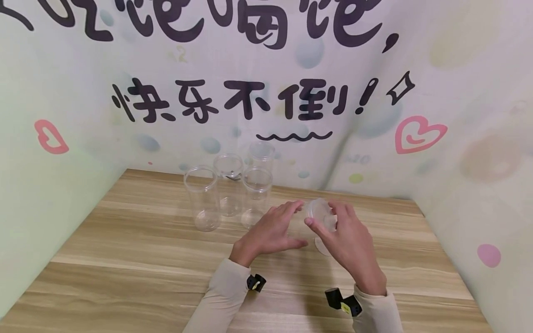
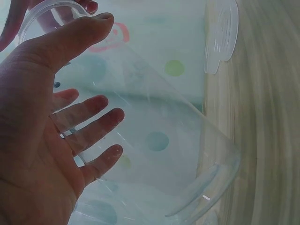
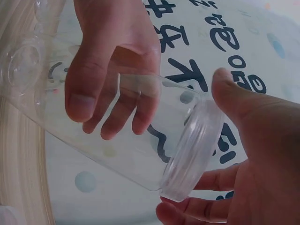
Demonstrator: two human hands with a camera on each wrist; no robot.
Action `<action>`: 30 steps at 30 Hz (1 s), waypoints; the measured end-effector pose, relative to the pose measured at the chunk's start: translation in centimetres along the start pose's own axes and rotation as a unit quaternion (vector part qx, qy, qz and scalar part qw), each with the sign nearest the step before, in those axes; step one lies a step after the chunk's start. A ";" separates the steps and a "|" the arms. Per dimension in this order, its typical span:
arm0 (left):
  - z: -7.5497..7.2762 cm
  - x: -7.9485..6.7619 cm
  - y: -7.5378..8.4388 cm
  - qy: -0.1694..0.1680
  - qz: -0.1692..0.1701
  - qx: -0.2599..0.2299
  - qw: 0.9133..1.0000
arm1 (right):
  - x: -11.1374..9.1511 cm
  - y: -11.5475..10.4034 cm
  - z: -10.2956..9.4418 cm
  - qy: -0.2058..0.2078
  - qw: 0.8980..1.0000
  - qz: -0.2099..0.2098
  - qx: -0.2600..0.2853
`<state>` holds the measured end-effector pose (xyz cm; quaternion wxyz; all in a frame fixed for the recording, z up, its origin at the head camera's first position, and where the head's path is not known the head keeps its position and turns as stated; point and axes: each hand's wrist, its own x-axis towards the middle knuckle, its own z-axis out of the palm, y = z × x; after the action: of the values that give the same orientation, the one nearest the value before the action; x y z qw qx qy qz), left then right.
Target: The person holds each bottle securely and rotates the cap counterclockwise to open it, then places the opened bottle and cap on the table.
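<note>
A clear plastic cup (image 3: 136, 173) is held tilted between both hands, its bottom lower than its mouth. My left hand (image 1: 272, 231) holds the cup around its side, thumb across the near side and fingers behind it. With thumb and fingertips at opposite edges, my right hand (image 1: 354, 238) grips a clear plastic lid (image 3: 194, 152) at the mouth of the cup. In the left wrist view the cup's lower end (image 2: 206, 187) points toward the tabletop. Inside the cup nothing shows.
Several clear plastic cups (image 1: 201, 199) stand upright in a cluster, left of the hands near the back edge. More clear lids (image 2: 222, 37) lie on the wooden table (image 1: 125, 259), just beyond the right hand. A printed cloth wall (image 1: 233, 60) rises behind and at both sides.
</note>
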<state>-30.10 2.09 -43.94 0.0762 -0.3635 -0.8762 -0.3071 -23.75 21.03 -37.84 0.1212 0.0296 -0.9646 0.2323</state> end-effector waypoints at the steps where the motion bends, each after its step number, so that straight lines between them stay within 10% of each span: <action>1: 0.0 0.0 0.0 -0.001 0.000 0.000 1.000 | 0.0 0.0 0.0 -0.003 1.000 -0.003 0.003; 30: 0.2 0.0 -0.2 0.007 0.014 -0.010 1.000 | 0.0 1.3 -0.9 -0.060 0.990 -0.100 0.079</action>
<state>-30.24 2.04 -44.19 0.0829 -0.3742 -0.8675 -0.3170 -23.67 22.58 -37.68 0.0826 0.1492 -0.9410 0.2922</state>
